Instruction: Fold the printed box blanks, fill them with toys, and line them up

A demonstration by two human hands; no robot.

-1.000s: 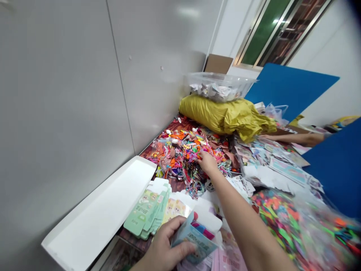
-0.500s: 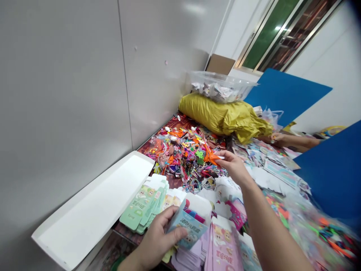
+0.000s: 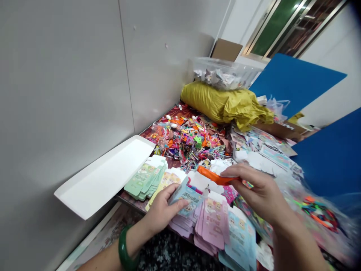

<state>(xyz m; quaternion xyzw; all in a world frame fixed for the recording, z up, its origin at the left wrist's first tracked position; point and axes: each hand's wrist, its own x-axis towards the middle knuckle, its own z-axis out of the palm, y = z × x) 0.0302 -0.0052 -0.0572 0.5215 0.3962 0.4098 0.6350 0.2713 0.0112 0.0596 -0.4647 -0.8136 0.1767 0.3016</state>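
1. Left hand (image 3: 165, 212), lower centre: thumb and fingers pinch a pale blue printed card (image 3: 186, 198) bearing a cartoon face, held tilted above the card stacks. A green bangle (image 3: 123, 253) encircles the wrist.
2. Right hand (image 3: 261, 194), right of centre: fingers curl firmly around an orange plastic strip (image 3: 216, 175), whose free end projects leftward, near the card. Its exact kind cannot be told. A small multicoloured piece (image 3: 247, 184) lies against the fingers.
3. Beneath the hands: overlapping pink printed cards (image 3: 211, 227) and blue printed cards (image 3: 239, 237). Green printed cards (image 3: 145, 177) stand stacked further left, beside a white tray (image 3: 104, 177).
4. Beyond: a heap of hair ties and clips (image 3: 186, 139) lies below a yellow sack (image 3: 222, 105).
5. Risks: a loose pinch could drop the strip among the cards, and the stiff strip could snag or crease the card. A sleeve or wrist brushing the stacks could topple them; tangled ties could catch on anything dragged through.
6. Limits: the grey wall (image 3: 70, 94) bounds the left, and the counter (image 3: 132, 198) ends at its near edge. The main free room is the air above the cards, between the hands.
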